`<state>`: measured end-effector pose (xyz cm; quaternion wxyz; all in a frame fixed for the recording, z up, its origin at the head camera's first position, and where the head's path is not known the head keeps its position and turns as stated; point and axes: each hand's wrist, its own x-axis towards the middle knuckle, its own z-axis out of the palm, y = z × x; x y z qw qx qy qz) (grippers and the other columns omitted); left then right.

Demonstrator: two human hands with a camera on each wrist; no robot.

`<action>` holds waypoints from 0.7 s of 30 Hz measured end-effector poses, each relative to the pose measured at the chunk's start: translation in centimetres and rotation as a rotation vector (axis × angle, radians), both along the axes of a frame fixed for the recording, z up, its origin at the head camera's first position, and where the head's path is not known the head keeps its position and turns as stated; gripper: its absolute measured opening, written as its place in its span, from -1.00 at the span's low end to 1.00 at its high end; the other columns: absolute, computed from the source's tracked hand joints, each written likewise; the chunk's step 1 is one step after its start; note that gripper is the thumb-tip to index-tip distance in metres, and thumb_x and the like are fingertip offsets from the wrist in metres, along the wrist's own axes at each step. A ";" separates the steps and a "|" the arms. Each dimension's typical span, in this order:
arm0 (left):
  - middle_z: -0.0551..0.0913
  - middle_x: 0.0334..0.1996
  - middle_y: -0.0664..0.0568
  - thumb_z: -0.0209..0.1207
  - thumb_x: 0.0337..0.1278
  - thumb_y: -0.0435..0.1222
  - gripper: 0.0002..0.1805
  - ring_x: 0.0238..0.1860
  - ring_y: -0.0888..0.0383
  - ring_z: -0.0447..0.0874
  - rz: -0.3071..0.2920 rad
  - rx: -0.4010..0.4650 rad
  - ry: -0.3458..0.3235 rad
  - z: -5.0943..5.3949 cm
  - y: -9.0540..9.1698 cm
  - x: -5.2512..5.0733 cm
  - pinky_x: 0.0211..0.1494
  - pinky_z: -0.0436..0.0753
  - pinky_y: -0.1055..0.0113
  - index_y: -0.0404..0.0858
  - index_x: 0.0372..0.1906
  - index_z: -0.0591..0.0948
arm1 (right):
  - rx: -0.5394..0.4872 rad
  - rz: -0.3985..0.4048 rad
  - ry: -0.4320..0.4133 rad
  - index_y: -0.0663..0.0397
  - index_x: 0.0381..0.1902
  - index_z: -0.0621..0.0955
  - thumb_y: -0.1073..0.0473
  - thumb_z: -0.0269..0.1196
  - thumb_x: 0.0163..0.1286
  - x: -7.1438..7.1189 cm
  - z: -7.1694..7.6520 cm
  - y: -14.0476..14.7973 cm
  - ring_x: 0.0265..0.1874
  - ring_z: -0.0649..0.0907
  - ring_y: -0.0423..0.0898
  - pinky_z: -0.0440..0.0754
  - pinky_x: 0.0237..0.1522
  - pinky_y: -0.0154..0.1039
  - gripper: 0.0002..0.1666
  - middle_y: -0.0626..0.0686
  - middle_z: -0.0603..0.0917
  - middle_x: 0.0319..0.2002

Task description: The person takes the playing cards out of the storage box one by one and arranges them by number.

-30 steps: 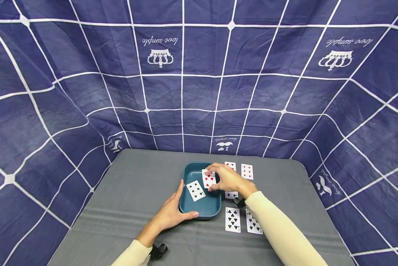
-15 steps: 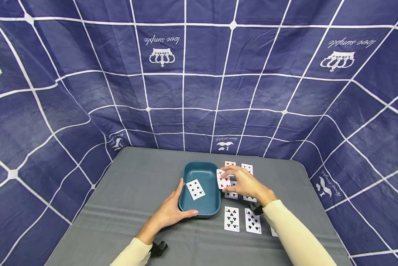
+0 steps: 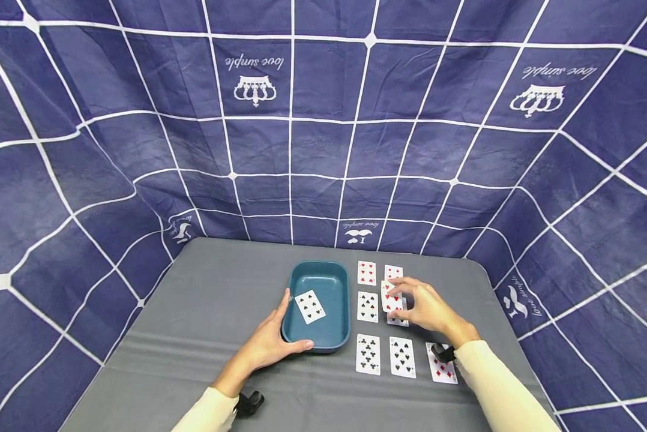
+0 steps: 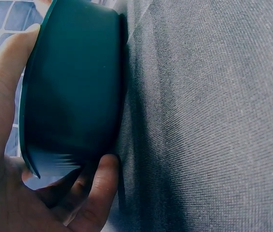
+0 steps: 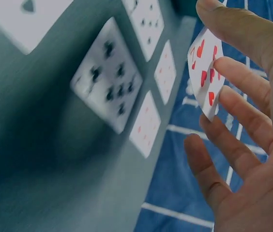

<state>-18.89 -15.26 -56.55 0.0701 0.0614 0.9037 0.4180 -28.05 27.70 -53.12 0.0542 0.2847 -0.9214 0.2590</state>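
Observation:
My right hand [image 3: 431, 309] pinches a seven of hearts [image 5: 206, 72] between thumb and fingers, tilted above the table, right of the tray. In the head view this card partly covers a black-suited card [image 3: 398, 321] below it. My left hand [image 3: 266, 336] holds a teal plastic tray [image 3: 323, 347] at its near left corner, thumb along the near side and fingers along the left side. The left wrist view shows the fingers against the tray's outer wall. One spade card [image 3: 309, 306] lies face up and slanted inside the tray.
Face-up cards lie in rows right of the tray: a heart card [image 3: 367, 273], a diamond card [image 3: 393, 272], a spade card [image 3: 367, 306], a club card [image 3: 368, 354], another spade card [image 3: 402, 357] and a diamond card [image 3: 441, 366]. Blue gridded cloth [image 3: 323, 150] hangs behind the grey table [image 3: 237, 282].
The right hand has carried the seven of hearts from over the tray rightward to above the second column of cards. The left hand stays on the tray; the head view shifts slightly.

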 end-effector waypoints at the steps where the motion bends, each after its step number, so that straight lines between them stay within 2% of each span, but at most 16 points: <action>1: 0.38 0.79 -0.39 0.76 0.07 0.24 0.60 0.72 -0.49 0.45 -0.004 -0.002 0.007 0.1 -0.1 -0.1 0.66 0.53 -0.48 0.01 0.99 -0.07 | -0.003 -0.010 -0.004 -0.03 0.11 0.91 0.11 0.82 0.24 0.0 -0.1 0.3 0.45 0.79 0.29 0.67 0.52 0.34 -0.51 0.16 0.79 0.49; 6: 0.37 0.81 -0.35 0.74 0.07 0.25 0.59 0.74 -0.44 0.45 -0.017 -0.015 0.021 0.2 -0.5 -0.5 0.68 0.52 -0.44 -0.02 0.99 -0.06 | -0.008 -0.033 0.005 0.02 0.09 0.90 0.12 0.81 0.23 0.4 -0.9 1.9 0.40 0.81 0.30 0.69 0.46 0.35 -0.51 0.18 0.81 0.45; 13: 0.42 0.76 -0.39 0.74 0.06 0.28 0.60 0.70 -0.43 0.50 -0.023 -0.029 0.020 -0.1 -0.4 -0.2 0.64 0.56 -0.45 0.04 0.99 -0.08 | 0.000 -0.047 0.011 -0.01 0.07 0.89 0.09 0.82 0.24 0.9 -1.9 4.5 0.35 0.83 0.29 0.71 0.40 0.33 -0.52 0.17 0.84 0.40; 21: 0.52 0.69 -0.36 0.73 0.04 0.31 0.60 0.62 -0.37 0.60 -0.014 -0.034 0.038 -0.5 -0.1 -0.2 0.58 0.63 -0.40 0.03 0.99 -0.06 | 0.022 -0.084 0.005 -0.09 0.04 0.90 0.06 0.84 0.18 1.2 -2.6 7.3 0.31 0.84 0.28 0.74 0.37 0.08 -0.51 0.14 0.86 0.35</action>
